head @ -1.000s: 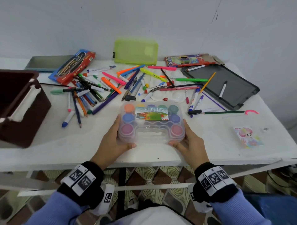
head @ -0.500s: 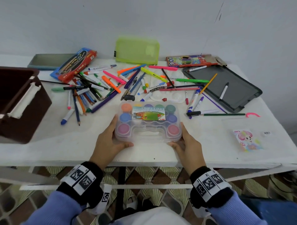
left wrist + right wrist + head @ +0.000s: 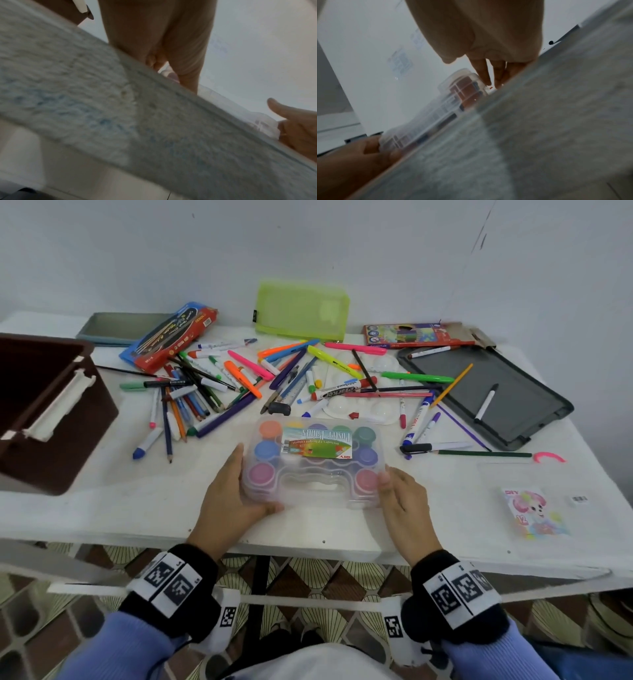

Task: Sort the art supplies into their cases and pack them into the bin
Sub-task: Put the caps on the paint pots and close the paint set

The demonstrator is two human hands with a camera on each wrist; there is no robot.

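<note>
A clear plastic paint case (image 3: 313,460) (image 3: 457,97) with coloured pots lies flat near the front edge of the white table (image 3: 137,508). My left hand (image 3: 236,491) (image 3: 368,155) grips its left end, thumb along the front edge. My right hand (image 3: 400,501) rests at the right end, its straight fingers (image 3: 481,71) touching the case's side and the thumb lifted clear. A heap of loose pens, markers and pencils (image 3: 219,385) lies behind the case. The brown bin (image 3: 82,350) stands open at the table's left edge.
Along the back are a grey tin (image 3: 120,326), a blue and red pencil box (image 3: 171,335), a green pouch (image 3: 303,311) and a coloured-pencil box (image 3: 418,335). A dark writing board (image 3: 479,392) and a sticker pack (image 3: 534,513) lie right. A white palette (image 3: 363,409) sits behind the case.
The paint case stays near the table's front edge between both hands. My right thumb has come off the case's front edge and the right hand has loosened.
</note>
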